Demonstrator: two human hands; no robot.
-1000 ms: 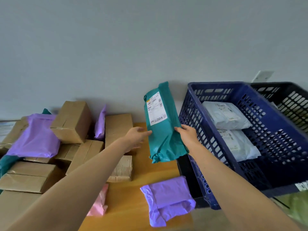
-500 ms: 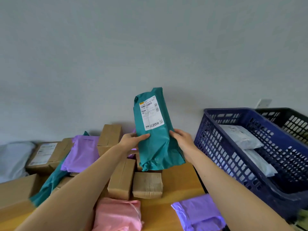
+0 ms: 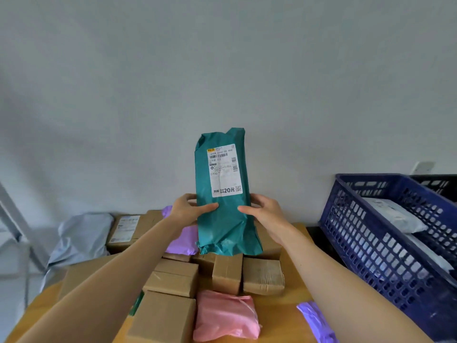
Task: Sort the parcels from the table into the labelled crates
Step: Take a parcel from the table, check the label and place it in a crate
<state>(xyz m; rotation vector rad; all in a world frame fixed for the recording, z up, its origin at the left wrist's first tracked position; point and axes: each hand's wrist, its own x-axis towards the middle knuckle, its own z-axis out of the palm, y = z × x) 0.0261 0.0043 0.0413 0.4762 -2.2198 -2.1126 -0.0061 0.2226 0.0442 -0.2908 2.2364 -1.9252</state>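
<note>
Holding check: teal poly mailer point(image 3: 225, 219) is upright in the air above the parcel pile, label side to the camera. Left hand point(image 3: 186, 209) and right hand point(image 3: 265, 214) each grip a side edge at mid-height, thumbs on the front, fingers curled round the edges. (A)

Label readable? (B)

Shipping label point(image 3: 223, 169) sits on the upper half, clear of both thumbs. Big print reads, but the small print is too fine for me. No crate labels are in view, so I can't say which crate matches. (A)

Read the destination line first. Keep thumbs below the label and the bag square to the eyes. It's soft film and I'd expect sag if one hand lets go, so support the bottom on the carry. (B)

Blue crate point(image 3: 358, 231) is to the right, well apart from the mailer, with white mailers point(image 3: 393, 214) inside. Black crate point(image 3: 435, 181) is behind it. (A)

Table? (B)

Wooden table point(image 3: 286, 303). Cardboard boxes point(image 3: 173, 280) are packed below the mailer, with a pink mailer point(image 3: 225, 315) in front. One purple mailer point(image 3: 183, 240) is by the left forearm, a second purple mailer point(image 3: 314, 318) at near right. Grey mailer point(image 3: 84, 233) is far left. (A)

Room? (B)

Plain grey wall point(image 3: 222, 70), wall plate point(image 3: 424, 167) above the crates, metal frame point(image 3: 14, 219) at the left edge. (A)
</note>
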